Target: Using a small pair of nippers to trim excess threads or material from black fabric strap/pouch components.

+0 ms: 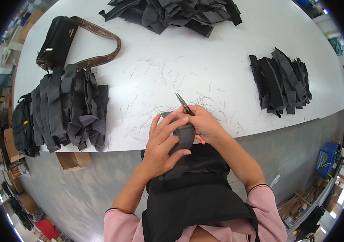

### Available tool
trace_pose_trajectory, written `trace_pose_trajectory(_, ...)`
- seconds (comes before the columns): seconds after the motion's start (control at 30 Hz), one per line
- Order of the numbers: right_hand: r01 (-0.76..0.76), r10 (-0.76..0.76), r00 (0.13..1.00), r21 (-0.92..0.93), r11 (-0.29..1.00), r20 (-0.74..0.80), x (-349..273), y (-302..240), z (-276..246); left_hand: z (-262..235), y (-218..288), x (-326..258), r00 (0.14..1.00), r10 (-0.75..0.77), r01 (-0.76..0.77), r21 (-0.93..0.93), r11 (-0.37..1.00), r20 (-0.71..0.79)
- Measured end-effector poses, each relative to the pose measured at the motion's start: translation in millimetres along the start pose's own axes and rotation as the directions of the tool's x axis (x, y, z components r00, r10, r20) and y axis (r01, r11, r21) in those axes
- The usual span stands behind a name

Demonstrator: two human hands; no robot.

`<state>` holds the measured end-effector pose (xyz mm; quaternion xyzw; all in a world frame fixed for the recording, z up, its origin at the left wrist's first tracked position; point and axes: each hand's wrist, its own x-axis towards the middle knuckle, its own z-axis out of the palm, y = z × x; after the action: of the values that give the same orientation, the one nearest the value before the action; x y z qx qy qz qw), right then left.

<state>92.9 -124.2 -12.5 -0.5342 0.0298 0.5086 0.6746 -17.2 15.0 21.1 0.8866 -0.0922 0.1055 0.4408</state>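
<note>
My left hand (160, 145) grips a folded grey fabric piece (184, 136) at the white table's near edge, fingers wrapped over its top and thumb under it. My right hand (203, 123) holds small thread snips (185, 105) with orange handles; the metal blades point up and away, just above the fabric. The two hands touch each other around the piece. More black fabric hangs from it down onto my lap.
A row of folded grey pieces (69, 109) lies at the table's left. A dark stack of strips (281, 80) sits on the right, and a large black heap (176, 14) at the far edge. A black bag with a brown strap (59, 38) lies far left. Cut threads (159, 80) litter the white table (220, 52).
</note>
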Motion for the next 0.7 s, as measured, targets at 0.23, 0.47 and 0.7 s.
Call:
trace_pose_trajectory(0.23,0.360,-0.502,0.826,-0.445,0.820,-0.257,-47,18,7,14,-20,-22,0.896,-0.443,0.355,-0.576,0.737,-0.014)
trace_pose_trajectory(0.47,0.378,-0.560,0.816,-0.599,0.706,-0.145,-75,15,2,15,-21,-19,0.878,-0.479,0.365,-0.673,0.643,0.019)
trace_pose_trajectory(0.7,0.519,-0.734,0.680,-0.705,0.484,-0.003,-67,13,3,14,-15,-15,0.899,-0.438,0.346,-0.605,0.717,-0.005)
